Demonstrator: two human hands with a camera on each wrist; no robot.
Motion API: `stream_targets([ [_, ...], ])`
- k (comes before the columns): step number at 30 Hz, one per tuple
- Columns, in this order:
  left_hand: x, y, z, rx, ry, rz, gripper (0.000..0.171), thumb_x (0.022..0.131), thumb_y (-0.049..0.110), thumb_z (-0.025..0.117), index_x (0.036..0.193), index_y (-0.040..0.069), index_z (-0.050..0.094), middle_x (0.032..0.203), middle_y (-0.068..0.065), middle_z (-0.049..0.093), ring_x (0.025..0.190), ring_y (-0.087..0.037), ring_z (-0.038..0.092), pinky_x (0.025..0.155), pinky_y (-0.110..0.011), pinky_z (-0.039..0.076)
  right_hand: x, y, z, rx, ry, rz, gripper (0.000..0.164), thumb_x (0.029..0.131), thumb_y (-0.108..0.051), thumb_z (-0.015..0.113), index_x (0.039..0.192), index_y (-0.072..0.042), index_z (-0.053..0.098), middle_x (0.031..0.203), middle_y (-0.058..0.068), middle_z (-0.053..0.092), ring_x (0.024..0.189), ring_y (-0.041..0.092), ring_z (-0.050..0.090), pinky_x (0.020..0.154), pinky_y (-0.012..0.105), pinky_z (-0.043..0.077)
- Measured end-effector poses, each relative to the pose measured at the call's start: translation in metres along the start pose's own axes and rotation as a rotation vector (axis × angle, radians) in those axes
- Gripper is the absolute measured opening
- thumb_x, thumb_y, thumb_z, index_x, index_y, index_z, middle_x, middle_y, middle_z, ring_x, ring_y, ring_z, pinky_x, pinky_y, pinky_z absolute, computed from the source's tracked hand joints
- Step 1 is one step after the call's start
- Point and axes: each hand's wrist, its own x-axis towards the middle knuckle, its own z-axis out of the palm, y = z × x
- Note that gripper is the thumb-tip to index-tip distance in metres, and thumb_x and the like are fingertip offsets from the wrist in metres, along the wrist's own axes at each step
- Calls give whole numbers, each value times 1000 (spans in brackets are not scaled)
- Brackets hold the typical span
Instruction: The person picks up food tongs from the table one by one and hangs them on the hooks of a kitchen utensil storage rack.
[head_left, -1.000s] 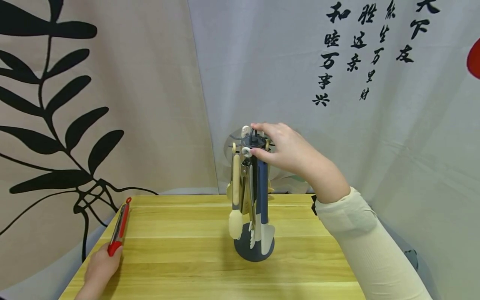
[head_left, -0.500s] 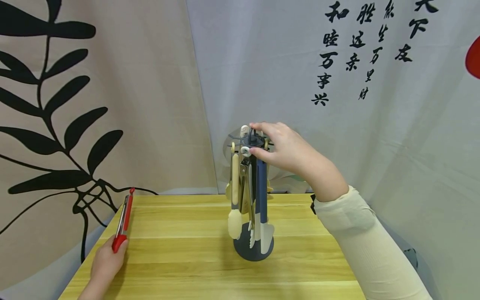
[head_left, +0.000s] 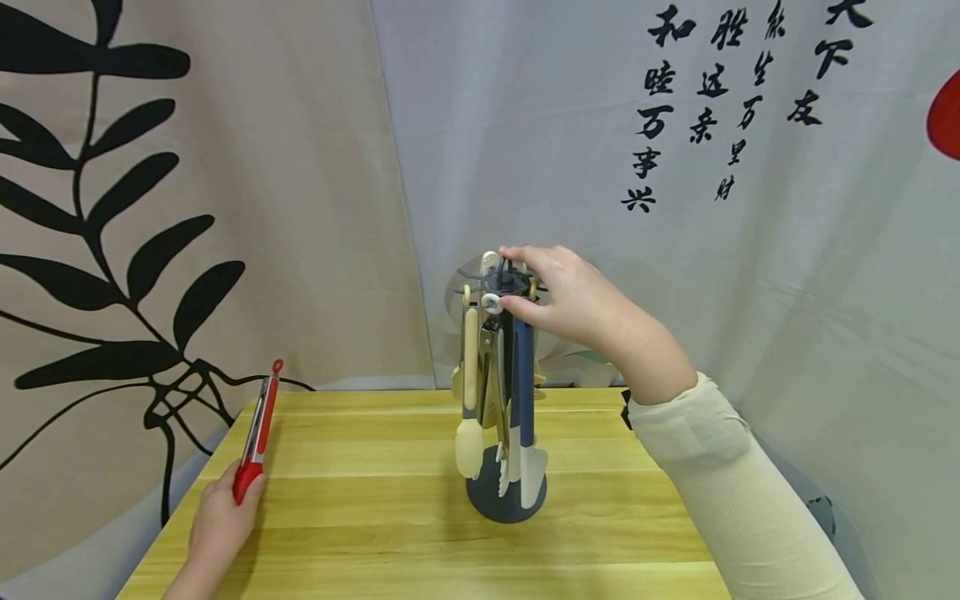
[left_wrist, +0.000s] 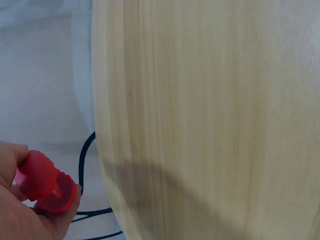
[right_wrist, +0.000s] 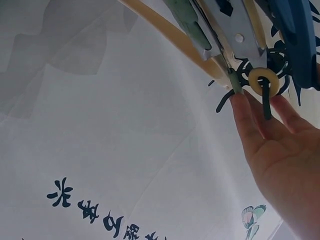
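Observation:
My left hand (head_left: 222, 521) grips a pair of red-handled metal tongs (head_left: 262, 425) by its red tips, with the looped end pointing up and away. In the left wrist view the red tips (left_wrist: 45, 182) sit between thumb and fingers. My right hand (head_left: 573, 287) holds the top of a dark rotating utensil stand (head_left: 504, 498), thumb beside a white ring and fingers over the hub. Hanging from its hooks are a cream-handled utensil (head_left: 470, 442), a blue-handled spatula (head_left: 533, 467) and several others. In the right wrist view my fingers (right_wrist: 248, 125) reach behind the hooks.
The stand is upright on a light wooden table (head_left: 352, 500) with its left edge near my left hand. Behind hangs a pale cloth (head_left: 322, 167) printed with dark leaves and black writing.
My left hand has moved right and slightly forward with the tongs, whose looped end is now higher. The right hand and the stand stay in place.

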Motion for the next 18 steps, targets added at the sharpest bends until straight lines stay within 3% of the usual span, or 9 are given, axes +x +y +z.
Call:
stream_targets([
  [8, -3, 15, 0, -35, 17, 18, 61, 98, 33, 47, 142, -8, 32, 121, -36, 45, 105, -47, 47, 78, -57, 40, 0, 0, 0, 6, 2, -1, 61, 90, -41, 60, 145, -23, 38, 146, 3, 43, 135, 26, 36, 109, 47, 32],
  [18, -7, 27, 3, -53, 62, 139, 59, 98, 32, 49, 139, -9, 37, 113, -33, 50, 93, -41, 53, 69, -49, 43, 1, 1, 2, 8, 8, -3, 60, 91, -41, 58, 145, -23, 38, 146, 2, 42, 135, 25, 35, 109, 47, 32],
])
